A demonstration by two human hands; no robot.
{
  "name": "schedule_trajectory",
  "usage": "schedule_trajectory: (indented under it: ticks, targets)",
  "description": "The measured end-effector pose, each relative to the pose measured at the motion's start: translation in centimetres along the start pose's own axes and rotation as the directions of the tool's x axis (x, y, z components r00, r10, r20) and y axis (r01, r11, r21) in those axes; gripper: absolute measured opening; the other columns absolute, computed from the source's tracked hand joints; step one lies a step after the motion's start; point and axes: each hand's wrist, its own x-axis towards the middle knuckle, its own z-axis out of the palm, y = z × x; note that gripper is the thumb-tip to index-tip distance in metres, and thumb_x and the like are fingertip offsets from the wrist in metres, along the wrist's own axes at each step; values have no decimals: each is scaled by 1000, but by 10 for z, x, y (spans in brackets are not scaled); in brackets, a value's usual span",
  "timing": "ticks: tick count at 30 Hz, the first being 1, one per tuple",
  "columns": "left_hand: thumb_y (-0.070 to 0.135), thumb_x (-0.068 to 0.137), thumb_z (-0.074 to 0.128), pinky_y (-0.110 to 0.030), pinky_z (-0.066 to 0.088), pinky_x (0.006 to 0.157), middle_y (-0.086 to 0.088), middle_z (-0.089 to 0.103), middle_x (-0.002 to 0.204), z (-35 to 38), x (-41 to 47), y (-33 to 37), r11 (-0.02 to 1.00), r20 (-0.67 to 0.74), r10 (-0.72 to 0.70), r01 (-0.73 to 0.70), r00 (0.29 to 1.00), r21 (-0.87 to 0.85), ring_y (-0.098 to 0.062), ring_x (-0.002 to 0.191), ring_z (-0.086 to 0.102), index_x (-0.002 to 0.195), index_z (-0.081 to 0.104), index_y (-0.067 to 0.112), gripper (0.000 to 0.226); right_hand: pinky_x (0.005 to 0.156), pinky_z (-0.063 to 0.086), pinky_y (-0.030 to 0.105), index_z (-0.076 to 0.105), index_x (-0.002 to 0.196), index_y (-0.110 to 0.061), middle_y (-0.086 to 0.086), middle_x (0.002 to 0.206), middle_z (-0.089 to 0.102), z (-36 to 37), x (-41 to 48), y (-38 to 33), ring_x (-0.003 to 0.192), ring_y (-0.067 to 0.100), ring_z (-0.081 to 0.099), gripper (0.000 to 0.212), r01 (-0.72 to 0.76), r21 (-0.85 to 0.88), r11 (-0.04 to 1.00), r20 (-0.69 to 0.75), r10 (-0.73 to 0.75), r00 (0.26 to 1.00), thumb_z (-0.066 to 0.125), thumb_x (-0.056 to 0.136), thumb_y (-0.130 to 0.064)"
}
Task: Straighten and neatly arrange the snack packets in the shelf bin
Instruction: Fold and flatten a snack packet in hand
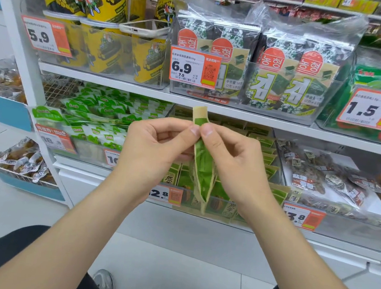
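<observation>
Left hand point(158, 145) and right hand point(228, 157) both pinch the upper end of one flat green-and-tan foil snack packet point(202, 169), held edge-on and upright in front of the clear plastic shelf bin point(221, 203) of matching packets, above its orange 12.8 price tag point(165, 194).

The 2 bare forearms reach forward and converge, the left hand point(157, 145) and right hand point(230, 158) meeting thumb to thumb, each pinching the green packet point(203, 169) near its top.

Packet point(202, 169) matt, perhaps paper-faced; bin point(317, 224) clear glossy plastic; shelf point(143, 88) smooth white.
</observation>
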Motion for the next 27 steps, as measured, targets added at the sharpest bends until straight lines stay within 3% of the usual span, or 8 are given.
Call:
schedule_trajectory:
  ticks: [3, 7, 11, 15, 17, 20, 23, 27]
  targets:
    - [6, 94, 75, -37, 65, 77, -14, 80, 88, 1, 0, 0, 1000, -3, 21, -21, 1000, 19, -24, 77, 77, 101, 79, 0, 11, 98, 60, 56, 83, 108, -9, 19, 103, 80, 5, 1, 2, 106, 43, 74, 28, -104, 169, 980, -30, 110, 993, 66, 105, -30]
    - [5, 95, 75, -28, 61, 76, -11, 81, 87, 4, -2, -2, 999, 1, 30, -30, 1000, 44, -18, 76, 76, 99, 80, 2, 7, 74, 62, 34, 74, 115, 7, 33, 111, 73, 7, 0, -6, 92, 33, 71, 35, -332, 457, 825, 41, 353, 935, 70, 100, -24]
    - [5, 97, 73, -38, 66, 78, -14, 81, 91, 2, 0, 0, 1000, -54, -16, 16, 998, -3, -23, 81, 77, 102, 79, 2, 8, 63, 57, 24, 73, 108, 3, 15, 93, 78, 2, 2, -2, 78, 19, 72, 32, -257, 310, 915, 42, 257, 966, 75, 97, -27]
    - [6, 100, 69, -45, 66, 74, -16, 79, 92, -2, 2, 2, 992, -174, -71, 52, 982, -111, -26, 82, 76, 100, 75, 2, 8, 77, 64, 34, 71, 113, -18, 0, 114, 78, -7, 1, -5, 92, 17, 79, 30, -130, -71, 989, 150, 139, 979, 86, 88, -22]
    - [7, 102, 67, -46, 66, 76, -24, 77, 100, -5, 5, 2, 985, -234, -86, 47, 968, -166, -31, 88, 75, 102, 74, 1, 9, 76, 66, 40, 66, 111, -25, -4, 117, 74, -11, 0, -5, 86, 20, 79, 33, -128, -208, 970, 173, 166, 971, 88, 85, -24]
    - [10, 104, 66, -47, 65, 83, -30, 73, 113, -10, 8, 4, 980, -227, -90, 46, 970, -193, -34, 98, 73, 109, 72, 0, 12, 66, 62, 34, 63, 104, -17, -2, 105, 77, -12, -1, -4, 74, 16, 77, 28, -115, -181, 977, 119, 138, 983, 84, 89, -26]
    - [17, 99, 72, -50, 64, 89, -21, 73, 123, -8, 4, 4, 986, -52, -127, 121, 991, -111, -28, 111, 73, 116, 71, 8, 19, 58, 47, 16, 65, 95, -8, -7, 75, 74, -10, 2, 0, 60, 2, 61, 24, -61, -102, 993, 12, 62, 998, 76, 96, -28]
    - [23, 76, 86, -51, 64, 88, -20, 71, 126, 6, -5, 1, 960, 54, -231, 237, 971, -147, -25, 107, 76, 123, 68, 13, 52, 56, 43, 20, 65, 86, -7, -9, 63, 64, -7, 4, 7, 58, 5, 53, 30, 8, -139, 990, 1, -8, 1000, 68, 102, -32]
